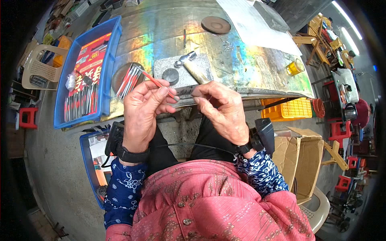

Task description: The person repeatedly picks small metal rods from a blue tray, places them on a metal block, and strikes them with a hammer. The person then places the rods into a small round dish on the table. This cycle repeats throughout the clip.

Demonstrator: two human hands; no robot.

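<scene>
Red stick pinched in left hand, right hand held apart, its grip not discernible, hammer laid on grey slab, blue tray set on table

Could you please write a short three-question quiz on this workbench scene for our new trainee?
1. Which hand is holding the slim red stick?
2. True or false: the hammer lies on the grey slab.
3. Where is the yellow cup?
A) In the blue tray
B) On the table, toward its right edge
C) In the cardboard box

Key:
1. The left hand.
2. True.
3. B.
</scene>
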